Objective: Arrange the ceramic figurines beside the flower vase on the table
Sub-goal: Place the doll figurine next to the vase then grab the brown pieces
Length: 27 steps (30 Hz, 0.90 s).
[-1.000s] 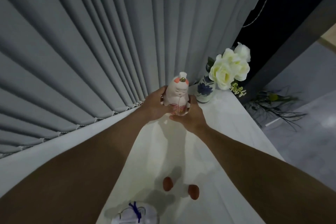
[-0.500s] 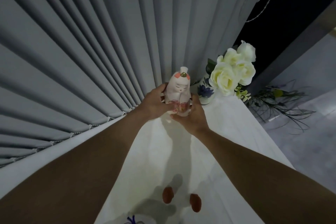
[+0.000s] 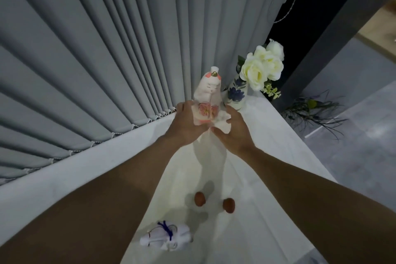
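A tall white ceramic figurine with a pink flower painted on its front stands upright just left of the flower vase, which is white with blue flowers and holds cream roses. My left hand grips the figurine's lower left side. My right hand holds its lower right side, with a crumpled white paper or cloth under the fingers. Whether the base touches the white table is hidden. A second white figurine with blue lines lies near the front edge.
Two small brown egg-shaped pieces lie on the table between my forearms. Grey pleated curtains hang close behind the table on the left. Past the right table edge, dark green branches lie on the grey floor.
Both hands have slid lower on the figurine, uncovering its pink painted flower. The figurine stays close to the vase. The white crumpled piece now shows under my right fingers.
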Available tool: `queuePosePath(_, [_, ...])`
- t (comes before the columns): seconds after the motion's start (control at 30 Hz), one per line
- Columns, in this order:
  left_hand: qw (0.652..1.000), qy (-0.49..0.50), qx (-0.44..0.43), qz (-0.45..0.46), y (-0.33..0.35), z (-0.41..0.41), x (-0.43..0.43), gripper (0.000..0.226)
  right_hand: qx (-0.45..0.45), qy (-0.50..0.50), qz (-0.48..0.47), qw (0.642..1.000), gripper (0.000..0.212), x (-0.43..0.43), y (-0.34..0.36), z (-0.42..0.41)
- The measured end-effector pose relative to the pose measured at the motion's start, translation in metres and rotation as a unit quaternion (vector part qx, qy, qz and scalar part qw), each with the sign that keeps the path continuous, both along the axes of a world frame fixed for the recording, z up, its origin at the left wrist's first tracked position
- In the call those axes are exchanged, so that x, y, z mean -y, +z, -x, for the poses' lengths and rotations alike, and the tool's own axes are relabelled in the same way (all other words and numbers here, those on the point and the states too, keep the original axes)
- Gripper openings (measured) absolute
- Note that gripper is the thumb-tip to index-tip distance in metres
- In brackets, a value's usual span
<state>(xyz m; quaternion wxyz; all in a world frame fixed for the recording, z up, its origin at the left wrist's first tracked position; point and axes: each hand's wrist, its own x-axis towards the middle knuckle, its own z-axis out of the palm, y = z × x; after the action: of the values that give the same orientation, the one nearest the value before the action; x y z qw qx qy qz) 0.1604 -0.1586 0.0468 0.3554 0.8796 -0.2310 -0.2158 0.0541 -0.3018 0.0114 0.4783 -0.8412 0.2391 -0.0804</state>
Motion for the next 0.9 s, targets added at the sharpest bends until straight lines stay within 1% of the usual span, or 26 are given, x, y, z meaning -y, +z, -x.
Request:
queuePosePath(0.03, [1.0, -0.012, -0.011, -0.001, 0.0, 0.01, -0.006, 0.077, -0.004, 0.005, 0.026, 1.0, 0.057, -0.004, -0.001, 0.011])
queuePosePath(0.1, [0.996, -0.066, -0.05, -0.023, -0.003, 0.031, -0.018, 0.064, -0.032, 0.027, 0.056, 0.998, 0.062, -0.013, -0.004, 0.036])
queuePosePath(0.17, [0.986, -0.13, -0.085, -0.061, -0.008, 0.05, -0.031, 0.05, -0.047, 0.053, 0.073, 0.995, 0.057, -0.021, -0.008, 0.062])
queuePosePath(0.23, [0.975, -0.181, -0.094, -0.092, -0.011, 0.07, -0.043, 0.044, -0.057, 0.066, 0.081, 0.993, 0.053, -0.027, -0.013, 0.089])
queuePosePath(0.37, [0.957, -0.227, -0.116, -0.139, -0.022, 0.104, -0.067, 0.052, -0.096, 0.093, 0.075, 0.988, 0.055, -0.041, -0.023, 0.14])
queuePosePath(0.47, [0.949, -0.242, -0.125, -0.156, -0.032, 0.119, -0.083, 0.06, -0.126, 0.124, 0.062, 0.982, 0.071, -0.05, -0.031, 0.168])
queuePosePath(0.5, [0.948, -0.246, -0.119, -0.161, -0.037, 0.122, -0.087, 0.059, -0.137, 0.136, 0.061, 0.979, 0.076, -0.054, -0.033, 0.175])
queuePosePath(0.53, [0.949, -0.246, -0.111, -0.164, -0.042, 0.125, -0.091, 0.054, -0.149, 0.145, 0.06, 0.976, 0.076, -0.057, -0.038, 0.18])
queuePosePath(0.57, [0.951, -0.242, -0.103, -0.166, -0.049, 0.128, -0.094, 0.047, -0.163, 0.149, 0.065, 0.973, 0.071, -0.061, -0.042, 0.184])
queuePosePath(0.6, [0.953, -0.236, -0.094, -0.162, -0.054, 0.13, -0.097, 0.039, -0.164, 0.148, 0.077, 0.972, 0.062, -0.064, -0.048, 0.186])
queuePosePath(0.7, [0.966, -0.212, -0.061, -0.132, -0.07, 0.133, -0.101, 0.022, -0.119, 0.119, 0.105, 0.98, 0.014, -0.072, -0.064, 0.188])
queuePosePath(0.73, [0.973, -0.194, -0.054, -0.112, -0.074, 0.134, -0.1, 0.018, -0.104, 0.107, 0.1, 0.984, 0.004, -0.072, -0.067, 0.188])
queuePosePath(0.8, [0.984, -0.154, -0.054, -0.076, -0.077, 0.135, -0.096, 0.015, -0.088, 0.082, 0.074, 0.99, 0.008, -0.071, -0.068, 0.185])
queuePosePath(0.9, [0.993, -0.098, -0.053, -0.049, -0.08, 0.13, -0.082, 0.021, -0.073, 0.021, 0.036, 0.996, 0.014, -0.061, -0.068, 0.17])
